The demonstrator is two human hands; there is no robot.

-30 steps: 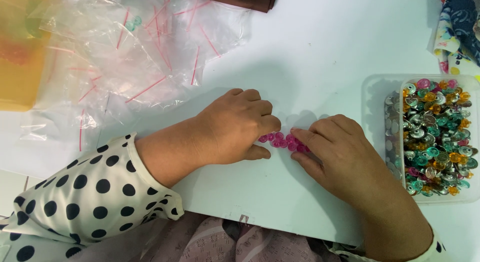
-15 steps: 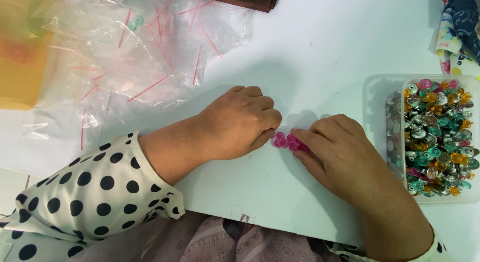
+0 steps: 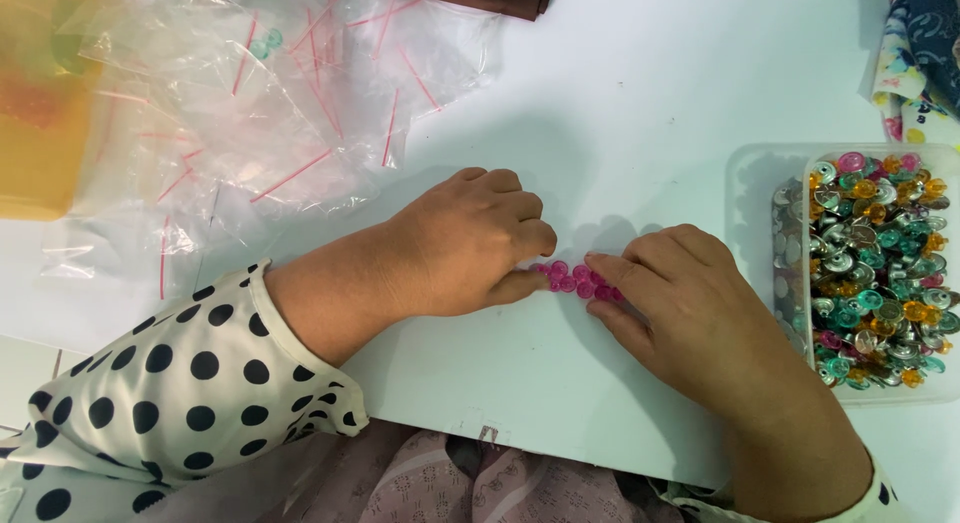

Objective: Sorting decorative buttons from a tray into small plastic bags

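White desk (image 3: 640,113) carries a short row of pink beads (image 3: 577,279) running left-right; left hand (image 3: 470,245) and right hand (image 3: 690,303) each pinch one end, equally near.

white table (image 3: 640,93) | pile of clear zip bags (image 3: 270,103) top left | little pink snap buttons (image 3: 578,280) in the middle | clear tub (image 3: 760,173) of mixed buttons on the right

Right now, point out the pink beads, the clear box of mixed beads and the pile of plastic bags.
pink beads (image 3: 578,280), head view, middle of the cluster between both hands.
clear box (image 3: 760,168), head view, bare left rim.
plastic bags (image 3: 300,93), head view, middle of the pile.
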